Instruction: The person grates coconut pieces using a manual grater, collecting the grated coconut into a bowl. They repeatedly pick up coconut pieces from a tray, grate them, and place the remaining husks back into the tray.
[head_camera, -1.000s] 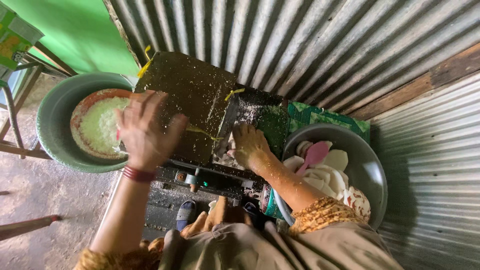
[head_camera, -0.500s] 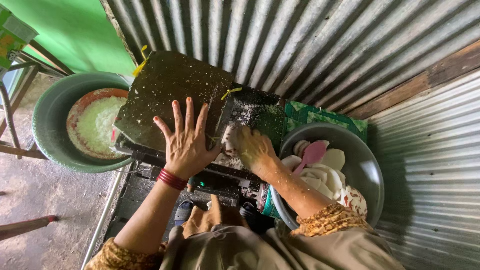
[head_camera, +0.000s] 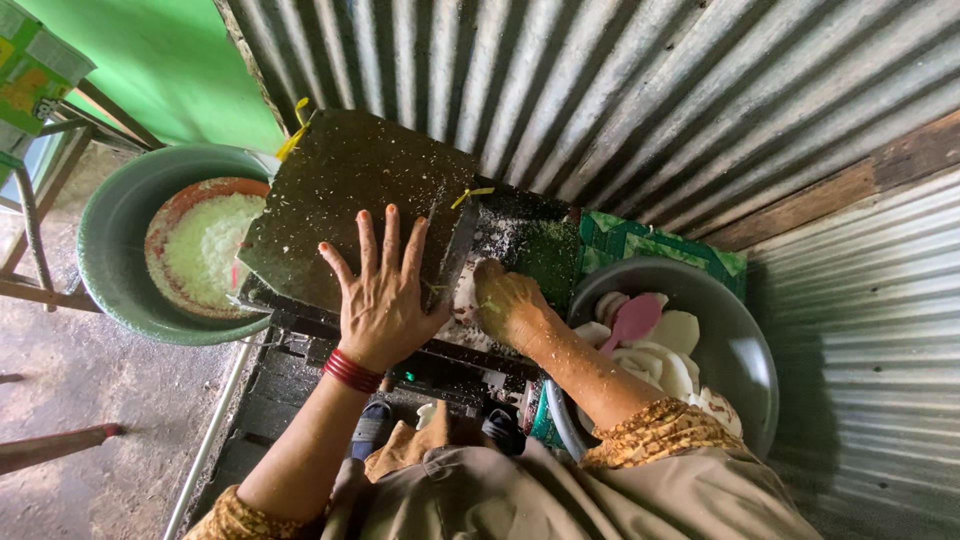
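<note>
Left hand (head_camera: 385, 300) flat on dark cover (head_camera: 340, 200); right hand (head_camera: 508, 305) perhaps feeding.

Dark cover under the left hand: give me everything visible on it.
The dark cover is a flat, tilted, roughly rectangular panel, rough and near-black, speckled with white shreds. Yellow ties sit at its top corner and right edge. The left hand lies flat on its lower part, fingers spread. It leans toward the corrugated metal wall.

Left of the corrugated metal wall (head_camera: 620, 90): green basin (head_camera: 110, 240) holding a shallow bowl of pale shreds (head_camera: 205, 245), perhaps grated coconut. Below the wall at right: grey metal bowl (head_camera: 745, 350) with white pieces and a pink spoon (head_camera: 632, 320). Green cloth (head_camera: 625, 238) tucked just behind.
</note>
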